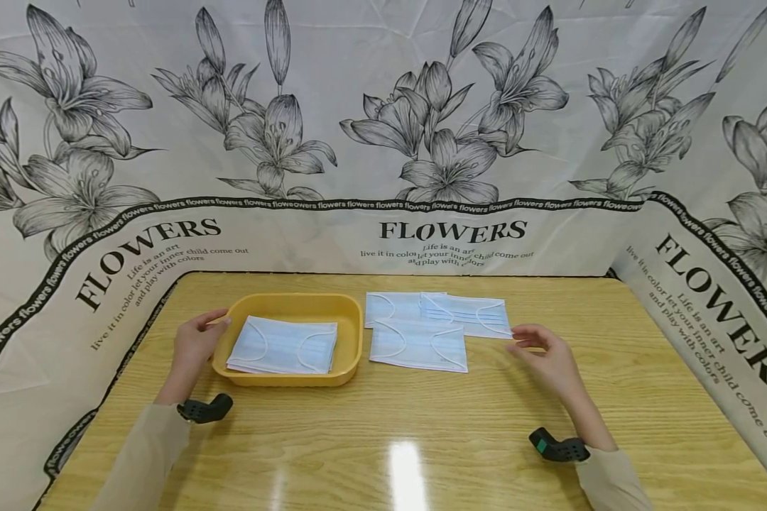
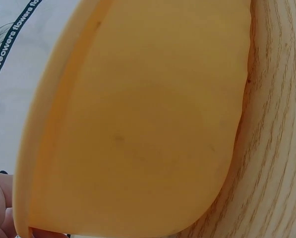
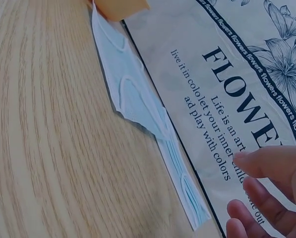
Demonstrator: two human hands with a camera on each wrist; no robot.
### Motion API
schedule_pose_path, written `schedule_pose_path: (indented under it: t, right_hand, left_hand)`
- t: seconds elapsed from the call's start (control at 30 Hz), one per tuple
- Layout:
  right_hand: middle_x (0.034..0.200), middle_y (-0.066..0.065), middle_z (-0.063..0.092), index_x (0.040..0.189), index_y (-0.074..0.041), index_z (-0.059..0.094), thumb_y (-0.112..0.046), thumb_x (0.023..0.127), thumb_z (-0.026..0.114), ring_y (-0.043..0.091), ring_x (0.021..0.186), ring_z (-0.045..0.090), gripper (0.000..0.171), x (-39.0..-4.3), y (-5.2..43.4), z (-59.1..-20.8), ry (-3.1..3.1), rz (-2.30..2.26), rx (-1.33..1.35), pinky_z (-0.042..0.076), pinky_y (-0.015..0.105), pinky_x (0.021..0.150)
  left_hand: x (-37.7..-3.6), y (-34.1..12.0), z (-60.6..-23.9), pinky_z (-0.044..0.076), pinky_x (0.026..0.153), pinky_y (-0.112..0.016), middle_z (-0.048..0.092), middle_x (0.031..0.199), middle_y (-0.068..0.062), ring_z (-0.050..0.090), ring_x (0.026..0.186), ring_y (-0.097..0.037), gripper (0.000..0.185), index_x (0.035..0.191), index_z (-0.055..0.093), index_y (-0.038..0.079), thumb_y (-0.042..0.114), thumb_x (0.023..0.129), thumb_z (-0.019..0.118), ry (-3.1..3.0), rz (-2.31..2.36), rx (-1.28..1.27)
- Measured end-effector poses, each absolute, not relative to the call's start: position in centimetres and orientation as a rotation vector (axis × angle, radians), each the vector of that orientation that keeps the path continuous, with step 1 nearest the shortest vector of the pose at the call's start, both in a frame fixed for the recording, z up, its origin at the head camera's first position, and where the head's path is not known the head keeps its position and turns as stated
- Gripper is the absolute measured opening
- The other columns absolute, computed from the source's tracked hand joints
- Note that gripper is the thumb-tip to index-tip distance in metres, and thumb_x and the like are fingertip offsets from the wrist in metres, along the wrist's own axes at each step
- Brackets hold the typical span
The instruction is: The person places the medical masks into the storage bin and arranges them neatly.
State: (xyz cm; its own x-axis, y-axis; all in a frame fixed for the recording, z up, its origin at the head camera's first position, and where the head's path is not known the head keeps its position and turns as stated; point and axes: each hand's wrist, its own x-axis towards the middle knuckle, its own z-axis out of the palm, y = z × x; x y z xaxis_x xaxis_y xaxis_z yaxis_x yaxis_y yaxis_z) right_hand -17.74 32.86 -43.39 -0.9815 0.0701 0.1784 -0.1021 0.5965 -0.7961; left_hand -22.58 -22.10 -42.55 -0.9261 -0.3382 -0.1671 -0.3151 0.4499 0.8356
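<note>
A yellow plastic tray (image 1: pixel 351 355) stands on the table, holding a stack of light blue face masks (image 1: pixel 287 344). My left hand (image 1: pixel 198 344) grips the tray's left rim, its fingers and thumb at the edge; in the left wrist view the tray wall (image 2: pixel 138 124) fills most of the picture. Right of the tray lie three loose face masks, overlapping: one in front (image 1: pixel 418 348), one behind (image 1: pixel 390 306) and a pleated one (image 1: pixel 476 316) at the right. My right hand (image 1: pixel 550 358) is beside the pleated mask's right corner, fingers (image 3: pixel 266 203) loosely bent with nothing between them.
A white cloth (image 1: pixel 307 241) printed with flowers and lettering hangs behind and beside the wooden table (image 1: pixel 332 440). Dark wrist devices (image 1: pixel 559 447) sit on both forearms. Light reflects off the table's front.
</note>
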Motion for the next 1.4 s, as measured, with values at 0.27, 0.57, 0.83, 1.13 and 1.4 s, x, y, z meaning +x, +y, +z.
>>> schedule_pose_path:
  t: [0.27,0.57,0.83,1.13,1.4]
  right_hand:
    - [0.117,0.022,0.062,0.12,0.002,0.06,-0.02,0.089,0.07,-0.007,0.087,0.055,0.039,-18.1,33.8,-44.1,-2.656,1.338,-0.003,0.046,0.01,0.074]
    - [0.119,0.024,0.061,0.124,0.002,0.057,-0.019,0.088,0.071,-0.009,0.086,0.054,0.044,-19.1,33.3,-44.6,-2.676,1.38,0.047,0.048,0.014,0.074]
    - [0.123,0.023,0.059,0.127,-0.001,0.055,-0.023,0.087,0.072,0.011,0.094,0.059,0.049,-20.4,32.0,-44.7,-2.732,1.414,0.041,0.049,0.018,0.074]
    - [0.122,0.027,0.059,0.127,0.002,0.053,-0.017,0.086,0.073,0.035,0.101,0.063,0.05,-21.6,30.2,-44.9,-2.766,1.45,0.075,0.05,0.02,0.073]
    - [0.12,0.026,0.06,0.127,0.002,0.055,-0.016,0.085,0.074,0.036,0.103,0.063,0.05,-22.2,28.8,-45.0,-2.782,1.46,0.039,0.051,0.024,0.078]
  left_hand:
    - [-22.6,-22.2,-42.5,0.046,0.053,-0.022,0.061,0.117,-0.021,0.055,0.07,-0.002,0.044,0.134,0.056,0.006,0.029,0.096,0.057,-2.654,-1.534,0.629]
    - [-22.7,-22.2,-42.6,0.044,0.051,-0.023,0.062,0.115,-0.021,0.054,0.067,-0.003,0.044,0.134,0.057,0.007,0.029,0.096,0.058,-2.648,-1.527,0.619]
    - [-22.9,-22.3,-42.7,0.044,0.05,-0.024,0.062,0.114,-0.02,0.054,0.068,-0.005,0.044,0.133,0.058,0.007,0.03,0.096,0.058,-2.651,-1.522,0.634]
    - [-22.8,-22.2,-42.9,0.047,0.057,-0.019,0.06,0.12,-0.023,0.059,0.079,-0.008,0.044,0.133,0.058,0.007,0.03,0.096,0.057,-2.648,-1.513,0.622]
    - [-22.8,-22.2,-42.9,0.047,0.056,-0.019,0.061,0.117,-0.022,0.056,0.075,-0.006,0.043,0.133,0.057,0.005,0.028,0.096,0.056,-2.648,-1.504,0.612]
